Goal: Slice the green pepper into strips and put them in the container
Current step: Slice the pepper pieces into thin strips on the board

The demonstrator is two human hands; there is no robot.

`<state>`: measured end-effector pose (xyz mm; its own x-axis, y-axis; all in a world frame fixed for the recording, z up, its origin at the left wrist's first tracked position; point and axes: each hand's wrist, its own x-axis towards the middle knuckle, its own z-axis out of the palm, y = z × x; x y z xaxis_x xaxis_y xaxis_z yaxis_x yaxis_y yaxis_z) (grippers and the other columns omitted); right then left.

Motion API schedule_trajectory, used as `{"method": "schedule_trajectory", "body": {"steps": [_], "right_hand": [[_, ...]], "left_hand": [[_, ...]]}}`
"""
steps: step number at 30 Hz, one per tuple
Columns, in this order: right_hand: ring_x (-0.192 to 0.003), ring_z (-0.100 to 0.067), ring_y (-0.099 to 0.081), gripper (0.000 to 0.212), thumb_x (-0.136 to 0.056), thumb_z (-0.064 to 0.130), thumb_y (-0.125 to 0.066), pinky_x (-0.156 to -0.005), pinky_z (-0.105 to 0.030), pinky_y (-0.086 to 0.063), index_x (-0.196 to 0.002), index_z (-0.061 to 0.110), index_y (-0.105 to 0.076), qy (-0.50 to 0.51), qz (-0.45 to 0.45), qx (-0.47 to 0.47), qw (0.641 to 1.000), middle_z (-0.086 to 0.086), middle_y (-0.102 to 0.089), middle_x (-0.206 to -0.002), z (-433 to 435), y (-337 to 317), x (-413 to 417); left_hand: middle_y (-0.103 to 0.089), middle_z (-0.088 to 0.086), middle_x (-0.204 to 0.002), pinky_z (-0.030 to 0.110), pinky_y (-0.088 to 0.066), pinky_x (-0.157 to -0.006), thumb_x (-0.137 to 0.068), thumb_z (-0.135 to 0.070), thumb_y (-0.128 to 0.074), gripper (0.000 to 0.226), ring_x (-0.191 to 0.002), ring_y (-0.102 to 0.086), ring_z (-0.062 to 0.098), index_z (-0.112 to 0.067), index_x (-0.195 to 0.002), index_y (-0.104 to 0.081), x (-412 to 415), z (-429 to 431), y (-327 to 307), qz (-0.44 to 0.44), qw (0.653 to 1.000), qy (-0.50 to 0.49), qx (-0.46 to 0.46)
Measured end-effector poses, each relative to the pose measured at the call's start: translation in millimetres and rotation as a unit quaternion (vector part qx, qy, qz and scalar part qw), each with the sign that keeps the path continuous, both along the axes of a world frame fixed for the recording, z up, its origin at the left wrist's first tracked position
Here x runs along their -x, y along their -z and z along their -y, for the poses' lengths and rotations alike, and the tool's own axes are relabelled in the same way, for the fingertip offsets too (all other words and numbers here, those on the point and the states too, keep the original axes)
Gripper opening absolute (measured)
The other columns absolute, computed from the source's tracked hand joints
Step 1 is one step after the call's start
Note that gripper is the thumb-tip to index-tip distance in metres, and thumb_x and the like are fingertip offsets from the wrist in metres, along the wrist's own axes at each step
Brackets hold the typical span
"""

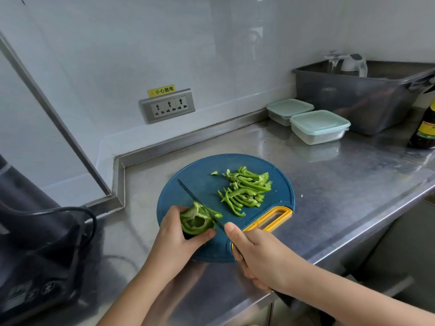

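Observation:
A round blue cutting board (188, 194) with a yellow handle lies on the steel counter. My left hand (176, 236) grips a piece of green pepper (195, 221) at the board's near left. My right hand (256, 252) holds a dark knife (195, 198); its blade lies against the pepper piece's right edge, where one strip hangs beside the blade. A pile of cut green strips (244, 191) lies on the board's right half. Two clear containers with pale green lids (319, 125) (288, 109) stand shut at the back right.
A grey plastic tub (353, 100) holding a kettle stands at the far right, with a dark bottle (426, 128) beside it. A black appliance with a cable (35, 243) fills the left. A wall socket (167, 105) sits behind. The counter's front edge runs near my arms.

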<state>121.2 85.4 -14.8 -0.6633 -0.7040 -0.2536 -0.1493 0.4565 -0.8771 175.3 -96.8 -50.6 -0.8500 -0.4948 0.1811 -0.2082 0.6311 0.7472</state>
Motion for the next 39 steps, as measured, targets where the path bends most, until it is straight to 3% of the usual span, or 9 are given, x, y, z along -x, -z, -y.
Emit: {"method": "schedule_trajectory", "body": {"steps": [3,8,13,22,27,32,36,39], "right_hand": [[-0.055,-0.024,-0.028,0.063,-0.076,0.072,-0.020,-0.053,-0.033,-0.026,-0.062,0.012,-0.031,-0.009,-0.096,-0.008,0.995,-0.011,-0.029,-0.060,2,2,-5],[-0.055,-0.019,-0.027,0.056,-0.094,0.057,-0.021,-0.054,-0.030,-0.026,-0.060,0.013,-0.027,-0.018,-0.182,-0.047,0.982,-0.003,-0.027,-0.057,1,-1,-8],[-0.057,-0.021,-0.027,0.055,-0.095,0.055,-0.020,-0.056,-0.031,-0.027,-0.061,0.013,-0.026,-0.046,-0.169,-0.053,0.983,-0.005,-0.027,-0.058,1,-2,-6],[-0.059,-0.022,-0.034,0.055,-0.097,0.054,-0.018,-0.062,-0.037,-0.035,-0.063,0.013,-0.029,-0.038,-0.203,-0.087,0.975,-0.007,-0.034,-0.061,4,1,-10],[-0.052,-0.019,-0.028,0.055,-0.097,0.054,-0.017,-0.058,-0.032,-0.031,-0.061,0.013,-0.028,-0.030,-0.195,-0.080,0.977,-0.004,-0.030,-0.058,2,3,-12],[-0.058,-0.024,-0.030,0.056,-0.097,0.054,-0.018,-0.058,-0.035,-0.030,-0.060,0.013,-0.024,-0.023,-0.161,-0.076,0.984,-0.007,-0.029,-0.059,1,2,-11],[-0.054,-0.022,-0.029,0.056,-0.099,0.053,-0.018,-0.054,-0.032,-0.028,-0.059,0.013,-0.025,-0.019,-0.141,-0.079,0.987,-0.005,-0.029,-0.058,6,0,-15],[-0.049,-0.019,-0.026,0.057,-0.099,0.052,-0.018,-0.052,-0.030,-0.027,-0.059,0.013,-0.026,-0.024,-0.127,-0.078,0.988,-0.004,-0.029,-0.056,7,-2,-16]], "left_hand": [[-0.059,-0.010,-0.100,0.012,-0.039,-0.073,-0.064,-0.041,-0.082,0.050,-0.098,-0.055,0.005,-0.037,-0.093,-0.043,0,0,-1,-0.008,1.000,0.006,0.000],[-0.059,-0.014,-0.103,0.015,-0.040,-0.076,-0.062,-0.043,-0.082,0.050,-0.101,-0.055,0.005,-0.036,-0.094,-0.044,0,1,0,-0.015,1.000,0.016,-0.007],[-0.061,-0.014,-0.102,0.025,-0.046,-0.081,-0.054,-0.060,-0.081,0.059,-0.100,-0.057,0.005,-0.035,-0.095,-0.047,1,2,0,-0.021,0.999,0.026,-0.022],[-0.059,-0.015,-0.109,0.035,-0.046,-0.091,-0.053,-0.070,-0.062,0.065,-0.109,-0.053,0.008,-0.035,-0.106,-0.052,1,4,1,-0.020,0.999,0.030,-0.001],[-0.057,-0.013,-0.109,0.027,-0.041,-0.085,-0.065,-0.055,-0.078,0.054,-0.108,-0.050,0.010,-0.032,-0.108,-0.055,2,4,-1,-0.007,1.000,0.021,0.017],[-0.057,-0.007,-0.102,0.033,-0.045,-0.085,-0.067,-0.054,-0.072,0.047,-0.103,-0.052,0.015,-0.024,-0.099,-0.056,4,4,-1,0.005,0.999,0.010,0.030],[-0.057,-0.006,-0.098,0.032,-0.044,-0.081,-0.056,-0.078,-0.061,0.070,-0.100,-0.051,0.013,-0.021,-0.097,-0.055,3,6,-2,0.020,0.998,0.019,0.051],[-0.057,-0.007,-0.098,0.035,-0.046,-0.083,-0.055,-0.077,-0.051,0.071,-0.101,-0.051,0.012,-0.020,-0.097,-0.054,2,10,0,0.023,0.997,0.030,0.061]]}}
